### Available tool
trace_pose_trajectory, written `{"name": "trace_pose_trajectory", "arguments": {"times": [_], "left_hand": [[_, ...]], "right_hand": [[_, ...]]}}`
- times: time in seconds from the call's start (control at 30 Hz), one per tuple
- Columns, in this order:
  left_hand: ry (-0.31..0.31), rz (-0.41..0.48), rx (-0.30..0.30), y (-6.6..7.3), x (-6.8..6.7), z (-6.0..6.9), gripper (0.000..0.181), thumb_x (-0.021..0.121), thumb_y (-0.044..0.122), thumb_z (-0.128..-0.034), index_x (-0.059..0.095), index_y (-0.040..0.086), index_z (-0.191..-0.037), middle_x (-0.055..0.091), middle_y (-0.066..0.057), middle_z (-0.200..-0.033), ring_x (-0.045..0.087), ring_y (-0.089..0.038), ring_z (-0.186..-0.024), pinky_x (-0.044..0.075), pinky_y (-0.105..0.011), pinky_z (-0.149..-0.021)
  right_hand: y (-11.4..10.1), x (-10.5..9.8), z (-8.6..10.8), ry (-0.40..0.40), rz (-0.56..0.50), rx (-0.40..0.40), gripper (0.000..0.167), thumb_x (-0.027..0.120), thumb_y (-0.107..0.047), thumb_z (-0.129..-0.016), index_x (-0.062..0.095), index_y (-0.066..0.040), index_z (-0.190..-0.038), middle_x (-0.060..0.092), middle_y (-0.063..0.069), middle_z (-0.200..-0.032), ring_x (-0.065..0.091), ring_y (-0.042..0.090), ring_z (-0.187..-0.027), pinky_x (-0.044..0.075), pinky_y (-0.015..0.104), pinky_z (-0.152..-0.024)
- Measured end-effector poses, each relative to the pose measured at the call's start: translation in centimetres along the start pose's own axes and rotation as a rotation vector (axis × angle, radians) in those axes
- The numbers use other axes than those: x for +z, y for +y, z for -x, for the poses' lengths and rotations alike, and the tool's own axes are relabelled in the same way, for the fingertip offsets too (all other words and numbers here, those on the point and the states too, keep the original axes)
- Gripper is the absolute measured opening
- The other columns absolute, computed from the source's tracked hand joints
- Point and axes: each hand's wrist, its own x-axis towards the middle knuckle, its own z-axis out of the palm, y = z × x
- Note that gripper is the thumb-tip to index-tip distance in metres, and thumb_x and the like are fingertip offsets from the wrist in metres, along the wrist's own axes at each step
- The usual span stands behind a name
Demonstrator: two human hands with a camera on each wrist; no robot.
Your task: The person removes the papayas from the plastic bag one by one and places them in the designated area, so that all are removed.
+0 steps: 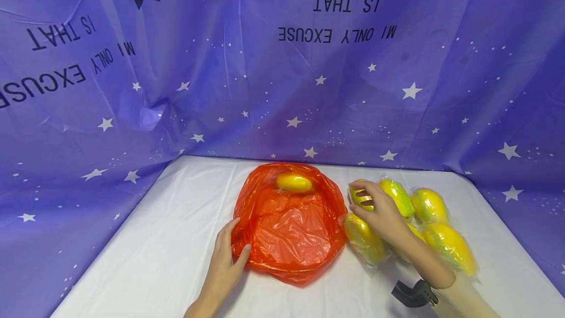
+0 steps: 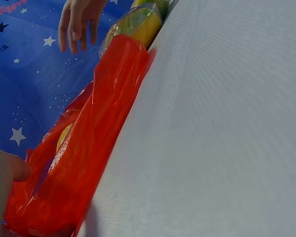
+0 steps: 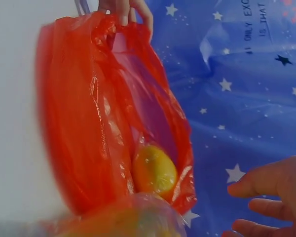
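Note:
A red plastic bag [image 1: 291, 232] lies with its mouth spread wide, and a yellow mango [image 1: 295, 182] in clear wrap rests inside near its far side. At the bag's left rim, my left hand [image 1: 225, 254] holds the edge with thumb and fingers. My right hand [image 1: 375, 207] hovers over the nearest wrapped mangoes, fingers spread and slightly bent, gripping nothing. Partly behind its fingers is one mango [image 1: 359, 195]; another mango [image 1: 364, 239] lies just in front, beside the bag. In the right wrist view, the fingers of the right hand [image 3: 271, 197] are apart.
More wrapped yellow-green mangoes, including a back one [image 1: 397, 198], a far-right one [image 1: 429, 205] and a front-right one [image 1: 450, 247], lie grouped right of the bag. A white cloth [image 1: 145, 249] covers the table. A purple star-printed curtain [image 1: 282, 87] rises behind it.

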Motion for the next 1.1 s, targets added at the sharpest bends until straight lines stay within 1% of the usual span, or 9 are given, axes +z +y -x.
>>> {"name": "trace_pose_trajectory", "arguments": {"times": [0.07, 0.2, 0.33, 0.47, 0.63, 0.93, 1.1], "left_hand": [[0.001, 0.002, 0.000, 0.0, 0.0, 0.0, 0.066, 0.066, 0.011, -0.0914, 0.031, 0.013, -0.148, 0.033, -0.012, -0.148, 0.031, -0.033, -0.137, 0.028, -0.055, -0.109], [-0.003, 0.002, -0.004, -0.1, 0.1, 0.0, 0.066, 0.066, 0.012, -0.0917, 0.031, 0.014, -0.148, 0.032, -0.012, -0.148, 0.030, -0.033, -0.137, 0.028, -0.055, -0.109], [-0.009, 0.010, -0.011, -0.1, 0.2, 0.0, 0.066, 0.065, 0.013, -0.0921, 0.030, 0.015, -0.148, 0.031, -0.012, -0.149, 0.030, -0.033, -0.138, 0.028, -0.055, -0.109], [-0.003, 0.006, -0.005, -0.1, 0.1, 0.1, 0.066, 0.065, 0.012, -0.0920, 0.031, 0.014, -0.148, 0.032, -0.013, -0.149, 0.030, -0.033, -0.138, 0.028, -0.055, -0.109], [0.005, -0.001, 0.008, -0.1, 0.0, 0.1, 0.066, 0.065, 0.010, -0.0916, 0.031, 0.013, -0.148, 0.033, -0.014, -0.148, 0.030, -0.033, -0.137, 0.028, -0.055, -0.109], [0.009, -0.008, 0.010, -0.1, 0.0, 0.0, 0.066, 0.066, 0.010, -0.0908, 0.032, 0.012, -0.147, 0.034, -0.014, -0.147, 0.031, -0.034, -0.137, 0.029, -0.055, -0.108], [0.008, -0.010, 0.021, -0.1, 0.0, 0.0, 0.066, 0.066, 0.010, -0.0909, 0.032, 0.011, -0.147, 0.034, -0.015, -0.147, 0.032, -0.034, -0.136, 0.029, -0.055, -0.108]], "right_hand": [[0.0, 0.6, -0.7, -0.025, -0.011, -0.001, 0.045, 0.072, 0.003, -0.082, 0.056, 0.000, -0.124, 0.058, 0.017, -0.118, 0.059, 0.036, -0.102, 0.054, 0.046, -0.084], [0.3, 1.8, -2.1, -0.070, -0.028, -0.006, 0.044, 0.071, 0.003, -0.082, 0.056, 0.002, -0.124, 0.059, 0.019, -0.118, 0.061, 0.035, -0.099, 0.055, 0.042, -0.081], [0.1, 2.6, -3.1, -0.110, -0.046, -0.010, 0.044, 0.071, 0.003, -0.082, 0.056, 0.003, -0.124, 0.059, 0.021, -0.117, 0.061, 0.036, -0.098, 0.055, 0.042, -0.080], [-0.4, 3.2, -3.9, -0.132, -0.014, -0.031, 0.045, 0.072, 0.002, -0.082, 0.056, 0.002, -0.124, 0.059, 0.021, -0.115, 0.060, 0.038, -0.098, 0.055, 0.045, -0.081], [-0.8, 4.0, -4.9, -0.153, 0.038, -0.068, 0.046, 0.074, 0.000, -0.082, 0.057, 0.002, -0.124, 0.060, 0.017, -0.114, 0.060, 0.035, -0.098, 0.054, 0.046, -0.081], [-0.8, 6.3, -8.0, -0.189, 0.095, -0.150, 0.042, 0.074, 0.000, -0.080, 0.058, 0.004, -0.119, 0.061, 0.021, -0.111, 0.061, 0.036, -0.098, 0.052, 0.045, -0.084], [-1.0, 7.4, -8.9, -0.206, 0.138, -0.184, 0.040, 0.074, -0.001, -0.080, 0.060, 0.005, -0.117, 0.063, 0.019, -0.109, 0.061, 0.034, -0.095, 0.052, 0.044, -0.084]]}}
